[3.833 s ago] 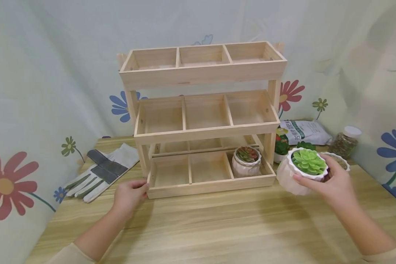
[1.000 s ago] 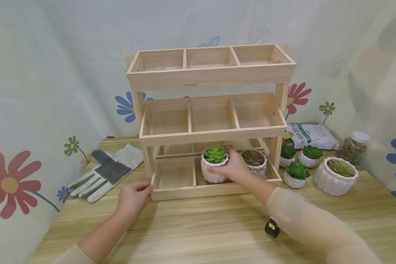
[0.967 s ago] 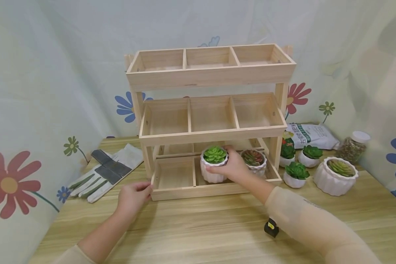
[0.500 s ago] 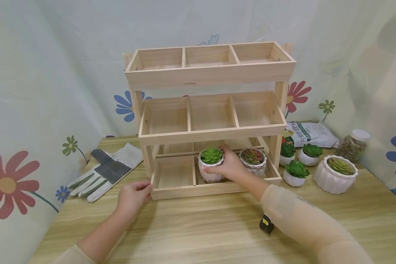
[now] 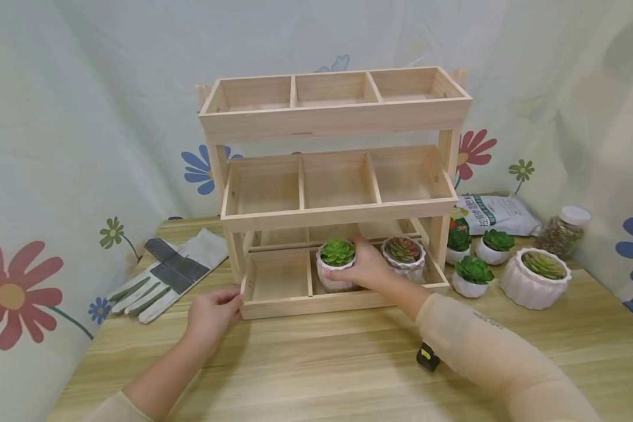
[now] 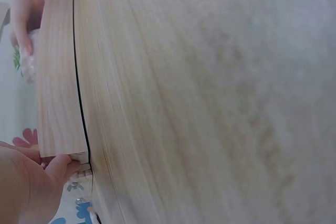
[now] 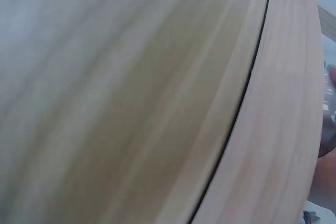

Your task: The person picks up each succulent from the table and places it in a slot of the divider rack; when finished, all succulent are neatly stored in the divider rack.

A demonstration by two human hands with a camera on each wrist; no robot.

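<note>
A three-tier wooden plant stand (image 5: pixel 327 124) stands on the table, each tier split into three compartments. At its bottom left front corner, my left hand (image 5: pixel 208 321) pinches the tray's end between thumb and fingers; the left wrist view shows the thumb (image 6: pixel 59 167) against the board. My right hand (image 5: pixel 369 266) grips a white pot with a bright green succulent (image 5: pixel 337 252) inside the bottom tier's middle compartment. Whether the pot's base touches the compartment floor is hidden by the front board. A white pot with a reddish succulent (image 5: pixel 403 250) sits in the right compartment.
Right of the stand are several small potted green plants (image 5: pixel 473 271), a larger ribbed white pot (image 5: pixel 535 284), a printed bag (image 5: pixel 498 214) and a lidded jar (image 5: pixel 561 233). Work gloves (image 5: pixel 171 272) lie at left. A small black object (image 5: pixel 428 357) is near my right forearm.
My right hand has carried the bright green succulent's pot from right of the stand into the bottom middle compartment, lately shifting it slightly left and lower. My left hand has stayed at the corner.
</note>
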